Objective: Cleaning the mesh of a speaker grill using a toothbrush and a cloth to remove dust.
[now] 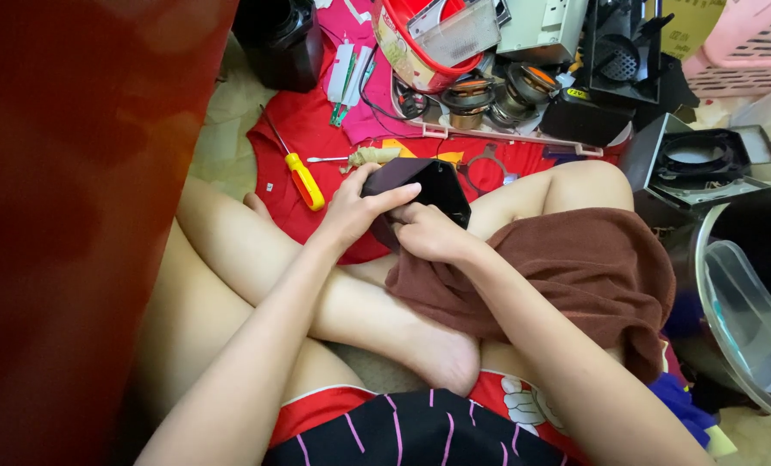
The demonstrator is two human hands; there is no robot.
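Head view: black housing (428,185) tilted upper-right.

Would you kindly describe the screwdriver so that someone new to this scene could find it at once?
Start at the red cloth spread on the floor ahead of the person's crossed legs. Near its left edge, just left of the left hand gripping the black casing, lies the screwdriver. Its yellow-and-orange handle sets it apart from everything nearby.

- black speaker housing (428,194): looks like smooth plastic, slight sheen on top
- brown towel (575,276): soft, matt cloth, kinda fuzzy
- screwdriver (299,173): glossy yellow-orange plastic handle, thin metal shaft
- red floor cloth (316,129): matt fabric
- clear tub (748,319): see-through shiny plastic
- pink basket (739,52): matt plastic lattice
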